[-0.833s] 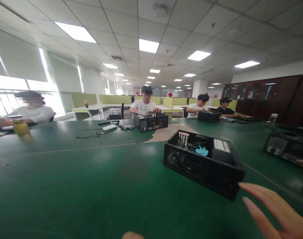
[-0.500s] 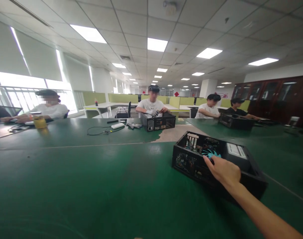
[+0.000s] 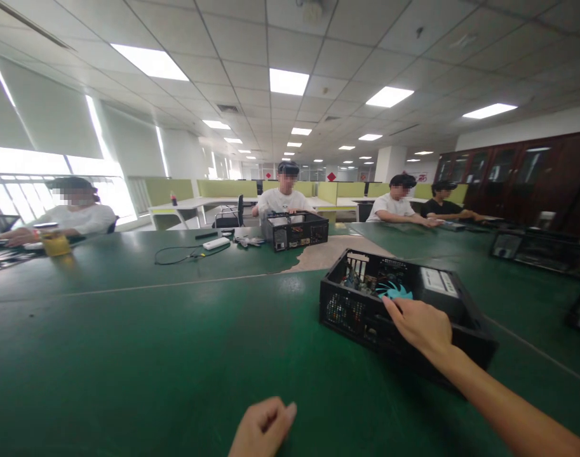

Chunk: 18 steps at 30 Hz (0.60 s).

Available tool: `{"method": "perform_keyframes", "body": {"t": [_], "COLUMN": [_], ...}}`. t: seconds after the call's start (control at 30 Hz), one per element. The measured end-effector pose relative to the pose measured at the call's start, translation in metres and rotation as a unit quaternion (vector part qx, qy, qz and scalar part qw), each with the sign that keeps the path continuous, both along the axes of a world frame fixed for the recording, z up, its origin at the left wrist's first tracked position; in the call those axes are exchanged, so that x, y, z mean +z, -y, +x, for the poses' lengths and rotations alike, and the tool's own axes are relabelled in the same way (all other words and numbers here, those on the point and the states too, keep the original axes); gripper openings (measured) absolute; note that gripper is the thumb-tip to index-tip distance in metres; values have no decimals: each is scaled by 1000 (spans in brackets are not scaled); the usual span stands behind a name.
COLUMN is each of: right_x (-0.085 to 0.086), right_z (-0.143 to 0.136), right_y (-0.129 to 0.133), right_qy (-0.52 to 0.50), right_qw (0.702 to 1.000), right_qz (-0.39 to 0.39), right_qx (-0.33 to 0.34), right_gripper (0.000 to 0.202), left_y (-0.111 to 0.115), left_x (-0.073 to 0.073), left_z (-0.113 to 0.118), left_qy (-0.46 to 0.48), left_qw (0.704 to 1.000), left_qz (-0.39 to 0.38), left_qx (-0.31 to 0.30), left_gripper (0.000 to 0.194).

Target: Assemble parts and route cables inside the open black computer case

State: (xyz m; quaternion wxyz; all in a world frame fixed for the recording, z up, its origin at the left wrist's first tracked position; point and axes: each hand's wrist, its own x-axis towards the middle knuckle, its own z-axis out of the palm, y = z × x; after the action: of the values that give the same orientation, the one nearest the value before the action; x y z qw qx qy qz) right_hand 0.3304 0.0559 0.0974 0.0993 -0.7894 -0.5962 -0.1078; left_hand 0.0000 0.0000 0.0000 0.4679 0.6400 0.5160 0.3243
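An open black computer case (image 3: pixel 404 311) is set on the green table (image 3: pixel 151 355), right of centre and turned at an angle, so that its open top is presented upward and its interior can be reached from above. Inside it, a teal fan (image 3: pixel 394 291) and a white-labelled box (image 3: pixel 437 280), probably the power supply, are seen. The right hand (image 3: pixel 420 324) is laid over the case's near upper edge, just in front of the fan, with the arm stretched out across the table; the fingers are curved over the rim, but whether the rim is actually clamped or only touched cannot be told, since the fingertips are hidden behind the hand. Nothing loose is seen in that grip. The left hand (image 3: pixel 263 428) is kept low at the bottom edge of the view, loosely curled into a fist just above the table and well apart from the case; nothing is seen held in it. Across the table, a second open case (image 3: pixel 296 230) is being handled by a seated person (image 3: pixel 283 200), with a white device and a black cable (image 3: pixel 185 254) lying to its left. At the far left, a yellow cup (image 3: pixel 55 243) stands before another seated person (image 3: pixel 75 212), and 2 more people (image 3: pixel 416 203) are seated at the right. Further dark cases (image 3: pixel 537 251) are placed along the right side.
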Motion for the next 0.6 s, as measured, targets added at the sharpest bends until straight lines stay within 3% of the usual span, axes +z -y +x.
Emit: {"method": "perform_keyframes", "body": {"t": [0.13,0.2,0.3,0.4,0.43,0.5,0.57,0.6], "right_x": [-4,-9,-18,-31,-36,-46,-52,-51], "right_z": [5,12,26,42,48,63,78,86], "right_y": [34,56,89,120,129,145,154,156], "right_qy": [6,-8,-31,-45,-56,-124,-266,-356], "right_qw": [998,992,971,946,942,939,923,900], "right_qz": [29,36,54,127,172,265,277,245], "right_qx": [56,120,231,296,284,179,16,-56], "right_gripper": [58,53,46,29,24,29,44,51], "left_y": [-41,-60,-85,-103,-108,-114,-119,-121], "left_x": [62,82,91,84,81,77,76,76], "left_z": [11,10,10,25,32,49,62,65], "left_qy": [62,64,57,78,90,118,141,146], "left_qw": [990,980,970,977,981,984,981,979], "left_qz": [85,140,184,152,132,101,97,104], "left_qx": [92,125,148,126,109,88,95,102], "left_gripper": [49,44,52,68,69,68,63,61]}}
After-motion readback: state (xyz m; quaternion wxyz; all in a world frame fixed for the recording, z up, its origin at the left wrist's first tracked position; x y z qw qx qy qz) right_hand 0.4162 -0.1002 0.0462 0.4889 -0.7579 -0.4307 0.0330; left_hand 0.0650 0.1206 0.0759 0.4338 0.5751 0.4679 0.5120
